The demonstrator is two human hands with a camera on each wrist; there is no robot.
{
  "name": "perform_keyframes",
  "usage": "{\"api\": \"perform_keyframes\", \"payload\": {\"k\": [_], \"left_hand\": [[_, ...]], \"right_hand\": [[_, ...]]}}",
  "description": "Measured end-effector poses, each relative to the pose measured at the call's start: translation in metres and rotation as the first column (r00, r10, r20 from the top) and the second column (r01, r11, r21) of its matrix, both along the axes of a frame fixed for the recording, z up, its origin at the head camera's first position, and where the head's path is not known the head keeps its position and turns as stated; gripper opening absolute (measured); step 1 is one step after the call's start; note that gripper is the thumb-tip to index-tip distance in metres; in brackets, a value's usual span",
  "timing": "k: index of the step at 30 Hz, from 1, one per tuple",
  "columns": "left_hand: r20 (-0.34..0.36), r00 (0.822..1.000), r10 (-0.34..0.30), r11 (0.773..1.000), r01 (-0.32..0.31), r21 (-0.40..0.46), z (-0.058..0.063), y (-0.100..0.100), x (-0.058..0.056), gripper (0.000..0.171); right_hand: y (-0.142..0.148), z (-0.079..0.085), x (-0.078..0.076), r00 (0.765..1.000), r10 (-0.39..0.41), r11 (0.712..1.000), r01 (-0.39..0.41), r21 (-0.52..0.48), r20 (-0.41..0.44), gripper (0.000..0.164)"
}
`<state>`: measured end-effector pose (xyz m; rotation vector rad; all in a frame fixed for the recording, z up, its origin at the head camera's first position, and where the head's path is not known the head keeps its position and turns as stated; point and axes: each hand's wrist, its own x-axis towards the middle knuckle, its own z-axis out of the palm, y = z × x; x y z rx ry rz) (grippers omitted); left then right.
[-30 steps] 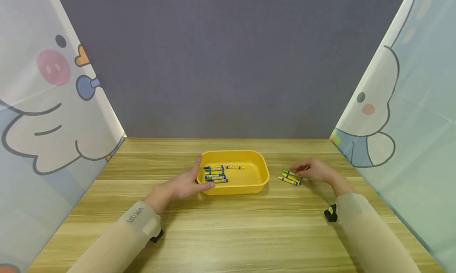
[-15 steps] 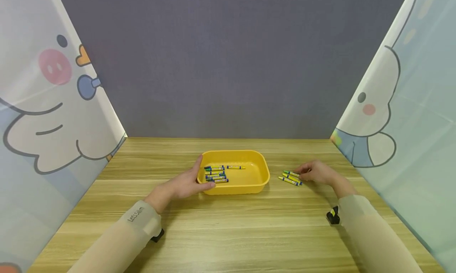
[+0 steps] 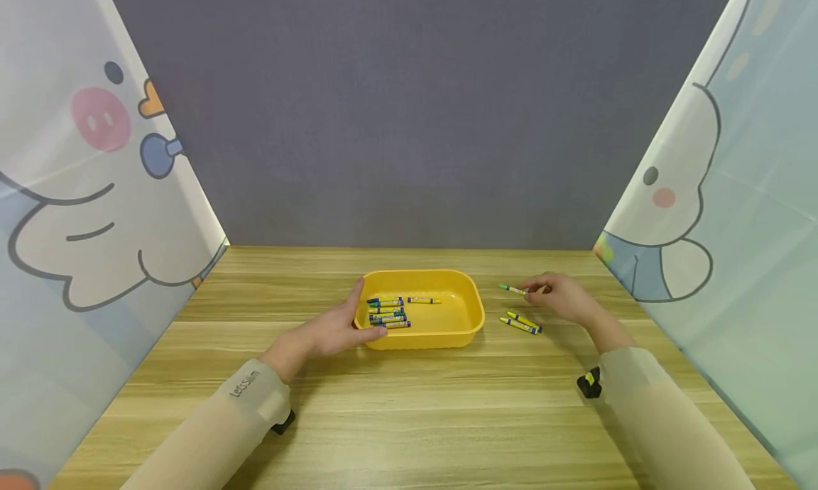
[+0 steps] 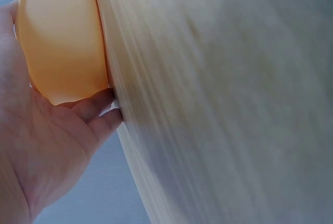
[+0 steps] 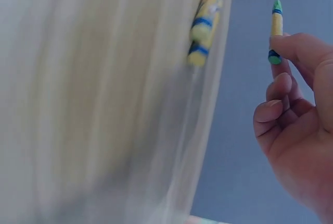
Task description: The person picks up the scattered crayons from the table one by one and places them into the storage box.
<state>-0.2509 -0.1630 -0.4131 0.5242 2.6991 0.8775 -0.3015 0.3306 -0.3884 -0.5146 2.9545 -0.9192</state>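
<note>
My right hand [image 3: 562, 296] pinches a light green crayon [image 3: 513, 289] between thumb and fingertips. In the right wrist view the crayon [image 5: 277, 25] is raised off the table, its green tip pointing away from the hand. Two yellow crayons [image 3: 520, 324] lie side by side on the table just in front of that hand. My left hand [image 3: 329, 328] holds the left end of a yellow plastic basket [image 3: 422, 341], thumb on the near rim and fingers round the end wall. Several crayons [image 3: 386, 318] with dark and green tips lie at the basket's left, and one yellow crayon [image 3: 424, 300] lies near its back wall.
The wood-grain table [image 3: 409, 412] ends at a grey upright panel [image 3: 409, 121] behind. Cartoon-printed sheets stand at the left [image 3: 96, 192] and right [image 3: 735, 227] sides.
My right hand has taken the light green crayon from beside the two yellow ones, lifted it and moved it slightly back. My left hand and the basket have stayed in place.
</note>
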Motion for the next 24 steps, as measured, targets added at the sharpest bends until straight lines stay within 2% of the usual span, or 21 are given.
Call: {"api": "perform_keyframes", "payload": {"k": [10,24], "left_hand": [[-0.003,1.0,0.008,1.0,-0.008,-0.003,-0.001,0.0,0.0,0.13],[0.001,1.0,0.006,1.0,-0.006,-0.011,0.0,0.0,0.0,0.129]], "right_hand": [[-0.039,0.014,0.0,0.999,0.012,0.999,-0.014,-0.035,-0.037,0.027],[-0.093,0.017,-0.008,0.997,0.068,0.994,-0.071,-0.084,-0.038,0.024]]}}
